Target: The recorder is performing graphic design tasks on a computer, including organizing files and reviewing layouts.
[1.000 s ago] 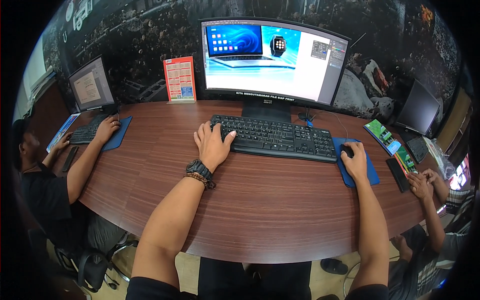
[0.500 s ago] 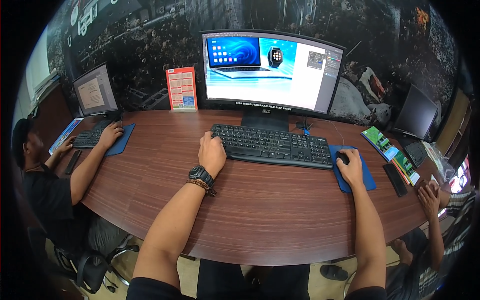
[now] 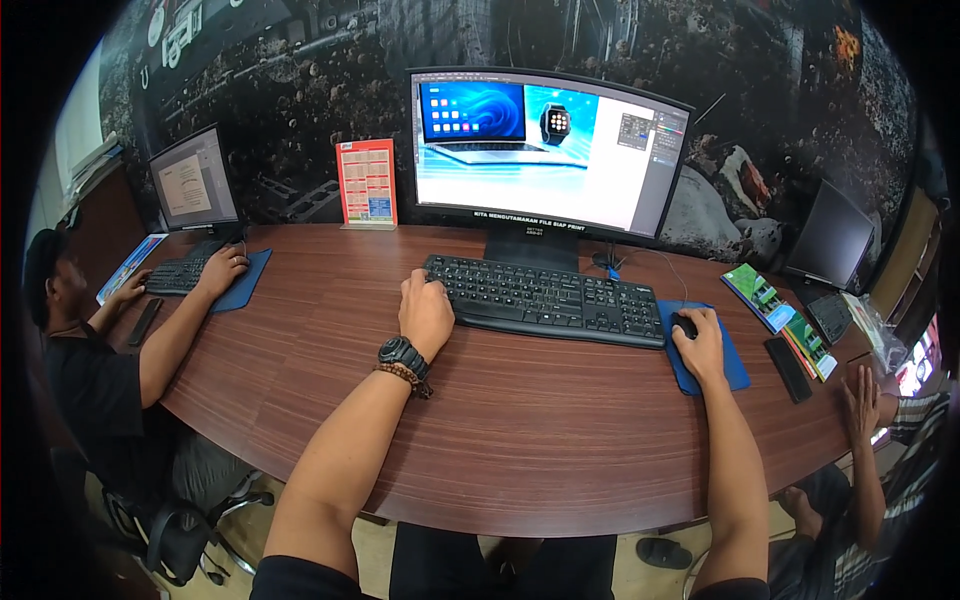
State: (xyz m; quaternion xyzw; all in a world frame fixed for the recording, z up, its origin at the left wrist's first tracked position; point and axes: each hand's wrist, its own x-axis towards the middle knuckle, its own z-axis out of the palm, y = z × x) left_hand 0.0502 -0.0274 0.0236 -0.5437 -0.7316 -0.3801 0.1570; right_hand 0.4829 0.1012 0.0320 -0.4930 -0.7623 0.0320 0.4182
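My left hand (image 3: 426, 312) rests at the left end of a black keyboard (image 3: 545, 303). Its fingers are bent over the corner keys and hold nothing; their tips are partly hidden. That wrist wears a black watch (image 3: 398, 352) and a brown bead bracelet (image 3: 405, 376). To the right, my right hand (image 3: 702, 345) is closed over a black computer mouse (image 3: 684, 327) on a blue mouse pad (image 3: 738, 368). Behind the keyboard stands a curved monitor (image 3: 500, 190), showing a picture of a laptop and a smartwatch in an editing window.
A red and white calendar stand (image 3: 367, 185) stands left of the monitor. At left, a person (image 3: 90, 350) works at another monitor (image 3: 192, 180). On the right lie green booklets (image 3: 765, 297) and a black oblong object (image 3: 788, 370), near another person's hand (image 3: 862, 405) and a dark monitor (image 3: 830, 238).
The whole view has shifted slightly downward in the picture. My hands keep their places on the keyboard and mouse. The person at right has shifted their hands a little.
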